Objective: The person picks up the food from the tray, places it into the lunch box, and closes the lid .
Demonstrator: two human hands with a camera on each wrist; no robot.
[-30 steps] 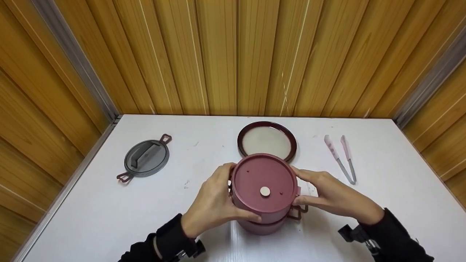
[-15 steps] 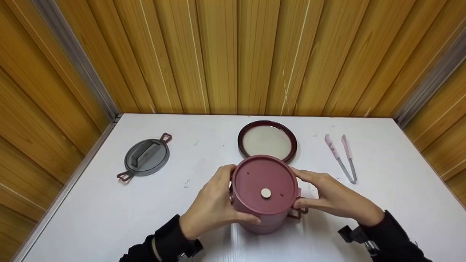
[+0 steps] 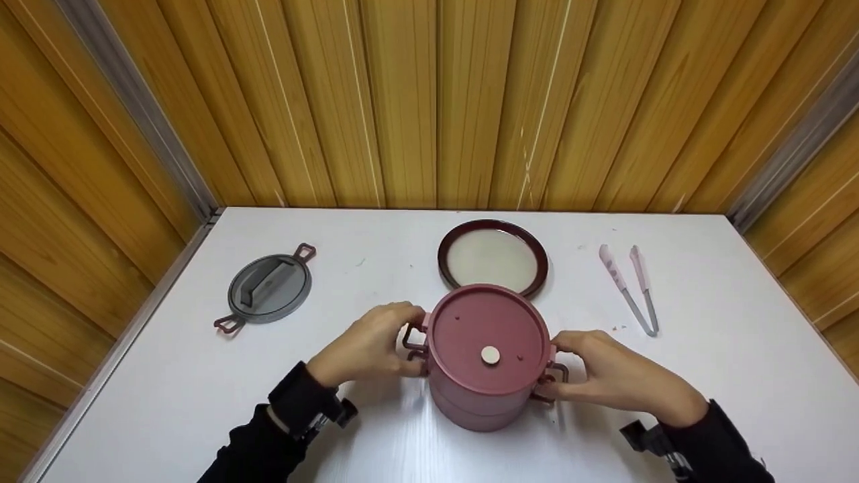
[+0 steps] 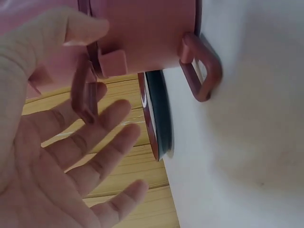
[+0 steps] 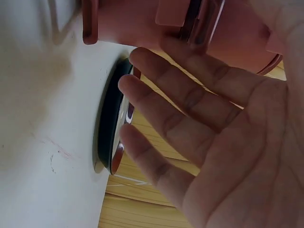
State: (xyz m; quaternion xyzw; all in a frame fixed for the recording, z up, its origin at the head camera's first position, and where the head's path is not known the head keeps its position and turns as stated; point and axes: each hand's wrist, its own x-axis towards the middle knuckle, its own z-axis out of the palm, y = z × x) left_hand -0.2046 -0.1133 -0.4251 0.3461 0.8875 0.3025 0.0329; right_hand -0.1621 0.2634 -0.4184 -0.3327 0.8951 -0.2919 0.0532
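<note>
Two dusty-pink pots stand stacked, the upper pot (image 3: 488, 335) squarely on the lower pot (image 3: 480, 416). A flat pink lid with a cream knob (image 3: 490, 355) tops the stack, and brown loop handles (image 4: 202, 66) stick out on both sides. My left hand (image 3: 372, 342) is at the left handles; its fingers are spread behind the upper handle (image 4: 84, 92), with the thumb in front of the pot. On the right, my right hand (image 3: 614, 372) has extended fingers (image 5: 166, 71) by the upper part of the stack. The index fingertip is against it; the thumb is beside the right handles.
Behind the pots lies a round cream plate (image 3: 496, 258) with a dark red rim. A grey round lidded pan (image 3: 270, 288) with two red-brown loops is at the left. Pink-tipped tongs (image 3: 631, 292) lie at the right. Wood-look panels (image 3: 463, 100) wall the table.
The upper pot has settled down onto the lower one, closing the gap. My left hand has slid off the pot's front to its left handles; my right hand has shifted slightly down.
</note>
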